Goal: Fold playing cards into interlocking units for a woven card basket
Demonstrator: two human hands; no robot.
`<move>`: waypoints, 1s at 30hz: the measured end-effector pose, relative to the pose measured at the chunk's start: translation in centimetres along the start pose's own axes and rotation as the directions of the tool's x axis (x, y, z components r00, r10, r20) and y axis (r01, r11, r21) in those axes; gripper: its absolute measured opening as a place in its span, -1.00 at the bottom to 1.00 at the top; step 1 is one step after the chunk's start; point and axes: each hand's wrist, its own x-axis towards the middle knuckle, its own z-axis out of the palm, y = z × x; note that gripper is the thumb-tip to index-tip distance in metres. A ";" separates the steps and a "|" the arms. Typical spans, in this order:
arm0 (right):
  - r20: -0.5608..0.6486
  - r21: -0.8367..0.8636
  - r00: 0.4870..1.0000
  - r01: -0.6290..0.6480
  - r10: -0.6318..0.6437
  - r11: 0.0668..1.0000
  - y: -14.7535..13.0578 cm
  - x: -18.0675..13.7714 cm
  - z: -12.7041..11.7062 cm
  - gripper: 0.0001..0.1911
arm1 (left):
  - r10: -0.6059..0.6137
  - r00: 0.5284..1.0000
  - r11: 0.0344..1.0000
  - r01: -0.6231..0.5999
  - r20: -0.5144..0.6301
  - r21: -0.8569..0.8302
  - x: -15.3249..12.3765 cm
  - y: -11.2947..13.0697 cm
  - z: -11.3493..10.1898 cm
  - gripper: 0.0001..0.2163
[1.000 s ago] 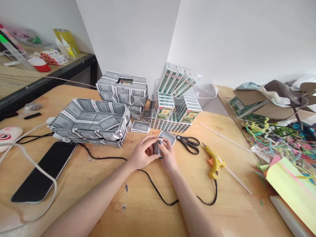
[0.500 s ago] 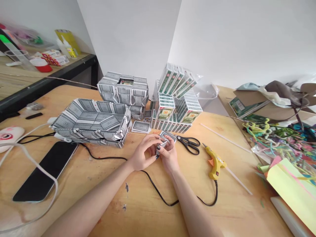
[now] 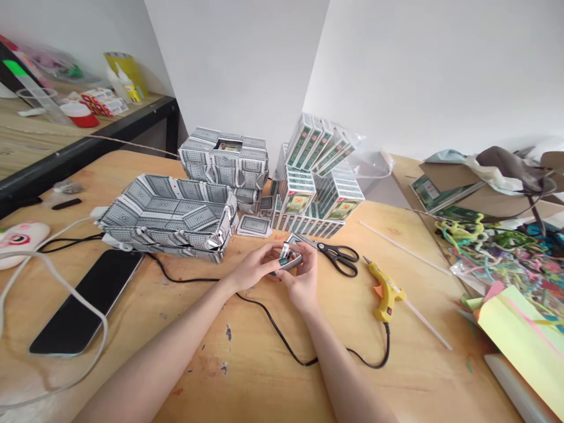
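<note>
Between my two hands is a small folded piece made of playing cards [image 3: 294, 259], with grey patterned backs. My left hand [image 3: 252, 269] pinches it from the left, and my right hand [image 3: 305, 283] grips its right side; fingers hide part of it. Just behind lies a small stack of playing cards [image 3: 254, 225], face down. Black scissors [image 3: 339, 257] rest right of my hands, partly over something patterned. To the left stands an open tray built of folded cards [image 3: 167, 214], and behind it a boxy card-built container [image 3: 224, 155] with a rectangular opening on top.
Boxed card decks [image 3: 297, 191] are piled behind my hands. A yellow glue gun [image 3: 386, 289] with a glue stick lies right, its black cable [image 3: 282, 335] crossing before me. A phone [image 3: 88, 305] is at left, pipe cleaners [image 3: 511, 247] and yellow paper [image 3: 520, 335] at right.
My hands have turned the folded card piece, so its open, folded side now shows more. My left fingers have shifted along it. The whole view has moved slightly.
</note>
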 end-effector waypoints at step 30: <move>0.049 0.206 0.960 -0.280 0.276 0.938 -0.2 0.6 -0.3 -0.46 | 0.270 0.955 0.920 -0.219 -0.121 0.324 0.5 -1.9 -0.6 -0.54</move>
